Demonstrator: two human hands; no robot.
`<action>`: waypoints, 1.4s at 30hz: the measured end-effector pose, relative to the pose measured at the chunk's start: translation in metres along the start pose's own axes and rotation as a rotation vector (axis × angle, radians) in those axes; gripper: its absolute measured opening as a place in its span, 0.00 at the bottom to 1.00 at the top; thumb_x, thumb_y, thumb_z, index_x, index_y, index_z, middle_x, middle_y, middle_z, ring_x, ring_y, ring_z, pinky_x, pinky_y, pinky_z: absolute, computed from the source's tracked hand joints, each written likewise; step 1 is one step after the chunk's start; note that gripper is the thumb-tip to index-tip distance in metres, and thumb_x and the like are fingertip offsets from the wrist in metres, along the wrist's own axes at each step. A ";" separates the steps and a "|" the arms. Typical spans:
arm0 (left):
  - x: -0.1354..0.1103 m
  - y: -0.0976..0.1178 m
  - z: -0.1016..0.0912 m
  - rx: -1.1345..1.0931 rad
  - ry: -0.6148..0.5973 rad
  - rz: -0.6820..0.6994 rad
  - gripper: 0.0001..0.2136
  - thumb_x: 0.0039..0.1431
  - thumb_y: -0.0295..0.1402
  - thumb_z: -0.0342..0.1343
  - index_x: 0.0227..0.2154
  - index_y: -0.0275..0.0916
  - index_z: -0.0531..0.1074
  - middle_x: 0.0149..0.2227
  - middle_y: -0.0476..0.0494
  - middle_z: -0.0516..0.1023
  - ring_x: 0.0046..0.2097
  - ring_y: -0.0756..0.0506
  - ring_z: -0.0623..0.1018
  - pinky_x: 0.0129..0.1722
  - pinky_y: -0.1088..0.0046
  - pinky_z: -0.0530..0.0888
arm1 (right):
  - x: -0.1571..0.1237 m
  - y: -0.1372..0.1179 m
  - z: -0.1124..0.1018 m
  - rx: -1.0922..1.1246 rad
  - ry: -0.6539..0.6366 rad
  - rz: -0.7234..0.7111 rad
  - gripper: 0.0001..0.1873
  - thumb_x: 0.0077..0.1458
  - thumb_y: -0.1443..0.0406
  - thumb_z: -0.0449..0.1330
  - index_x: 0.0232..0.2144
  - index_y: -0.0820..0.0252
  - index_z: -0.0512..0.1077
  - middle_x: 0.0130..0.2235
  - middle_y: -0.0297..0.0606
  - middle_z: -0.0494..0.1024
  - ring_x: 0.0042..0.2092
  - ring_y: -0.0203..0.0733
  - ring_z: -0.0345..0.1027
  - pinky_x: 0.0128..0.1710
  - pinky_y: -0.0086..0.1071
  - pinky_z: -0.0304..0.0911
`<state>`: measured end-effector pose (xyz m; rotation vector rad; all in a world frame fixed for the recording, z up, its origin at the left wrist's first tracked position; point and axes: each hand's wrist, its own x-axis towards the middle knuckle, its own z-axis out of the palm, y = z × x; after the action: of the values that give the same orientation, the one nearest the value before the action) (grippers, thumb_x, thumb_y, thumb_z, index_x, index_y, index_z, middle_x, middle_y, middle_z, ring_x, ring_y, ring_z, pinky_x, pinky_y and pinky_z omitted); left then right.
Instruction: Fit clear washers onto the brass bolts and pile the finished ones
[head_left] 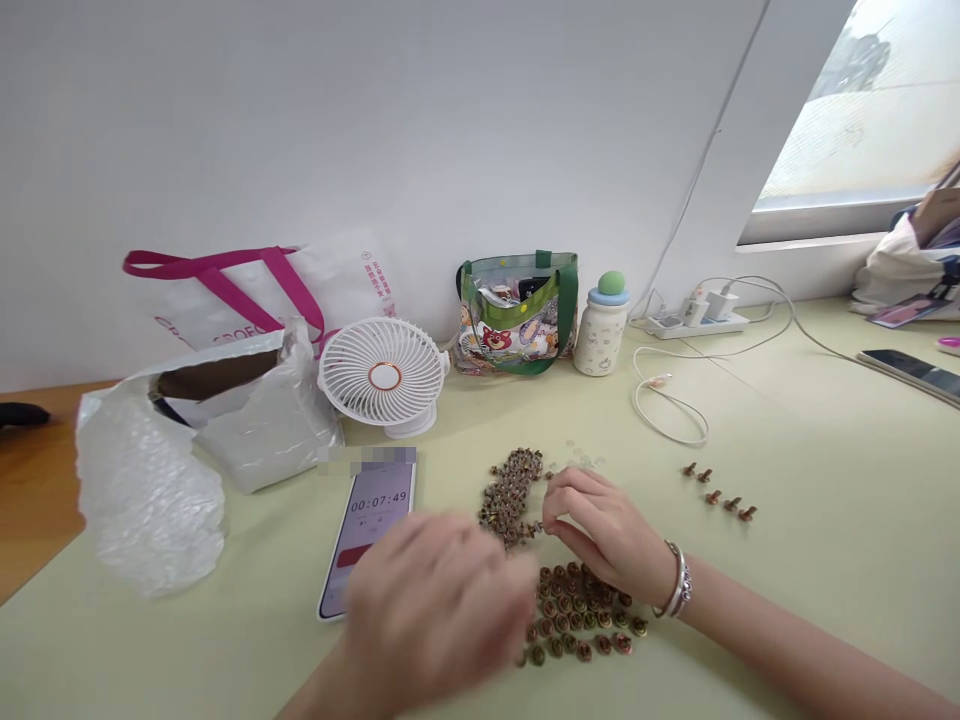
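left hand a motion blur over the rows, can't tell its grip | right hand half-curled, fingertips at the heap's edge, can't tell if it's holding anything | brass studs in rows between the hands | stud heap just beyond | phone timer left, 00:07:49 | white clip fan far left

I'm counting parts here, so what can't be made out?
Head view:
Left hand: motion blur hides whether it holds anything.
Right hand's fingers: they hide any part pinched between them.
Timer phone: its lower end sits behind the left hand.
Second phone: cut off by the right edge.
Heaped brass fittings: too small and overlapped to count.
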<state>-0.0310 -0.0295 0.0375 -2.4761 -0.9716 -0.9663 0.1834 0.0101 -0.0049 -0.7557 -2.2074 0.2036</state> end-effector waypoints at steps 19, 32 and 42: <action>0.005 -0.001 0.045 -0.110 -0.013 -0.231 0.01 0.51 0.32 0.58 0.26 0.43 0.72 0.25 0.57 0.76 0.33 0.51 0.72 0.32 0.73 0.66 | 0.000 -0.010 0.000 0.086 -0.090 0.243 0.03 0.54 0.65 0.56 0.33 0.56 0.66 0.34 0.37 0.74 0.41 0.43 0.63 0.42 0.39 0.61; 0.000 -0.004 0.046 -0.201 -0.111 -0.247 0.04 0.54 0.35 0.57 0.27 0.42 0.70 0.27 0.58 0.76 0.34 0.50 0.71 0.35 0.72 0.64 | -0.003 -0.007 0.004 -0.092 -0.031 0.172 0.03 0.52 0.62 0.59 0.30 0.55 0.69 0.29 0.32 0.75 0.38 0.40 0.66 0.41 0.38 0.59; 0.000 -0.005 0.046 -0.285 -0.195 -0.315 0.04 0.52 0.35 0.58 0.25 0.43 0.72 0.26 0.57 0.77 0.35 0.49 0.72 0.37 0.71 0.65 | -0.004 -0.008 0.005 -0.169 -0.007 0.046 0.04 0.56 0.66 0.56 0.29 0.56 0.69 0.26 0.32 0.74 0.35 0.38 0.65 0.37 0.34 0.59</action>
<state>-0.0124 -0.0031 0.0048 -2.7460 -1.4094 -1.0334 0.1784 0.0018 -0.0077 -0.8999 -2.2351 0.0433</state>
